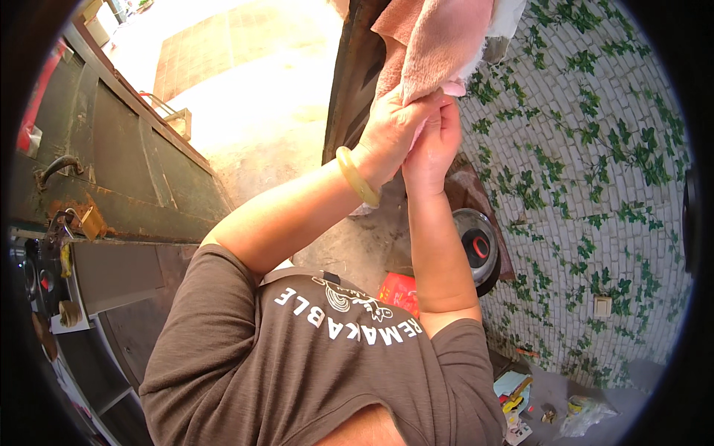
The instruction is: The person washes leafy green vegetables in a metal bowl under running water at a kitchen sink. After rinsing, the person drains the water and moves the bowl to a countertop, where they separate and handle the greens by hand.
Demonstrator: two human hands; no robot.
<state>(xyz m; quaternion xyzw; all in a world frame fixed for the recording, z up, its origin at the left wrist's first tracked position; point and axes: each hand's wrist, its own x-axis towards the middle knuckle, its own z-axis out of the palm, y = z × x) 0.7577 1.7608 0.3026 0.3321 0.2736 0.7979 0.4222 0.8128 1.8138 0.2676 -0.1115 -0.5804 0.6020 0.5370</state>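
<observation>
A pink cloth towel (440, 44) hangs at the top of the view, and its upper end runs out of the picture. My left hand (390, 131), with a pale yellow bangle (357, 177) on its wrist, is closed around the towel's lower part. Pressed against it, my right hand (436, 142) also grips the cloth, and a strip of pink shows between the palms. Folds of fabric and the hands themselves hide some of the fingertips. A white cloth (506, 19) shows beside the towel.
An open doorway lets bright light onto the floor (268, 111). At left is a dark door (117, 139) with a handle and padlock (92, 223). A lidded pot (477, 248) stands below my right forearm, near an ivy-patterned brick wall covering (585, 167). A red packet (399, 291) lies low.
</observation>
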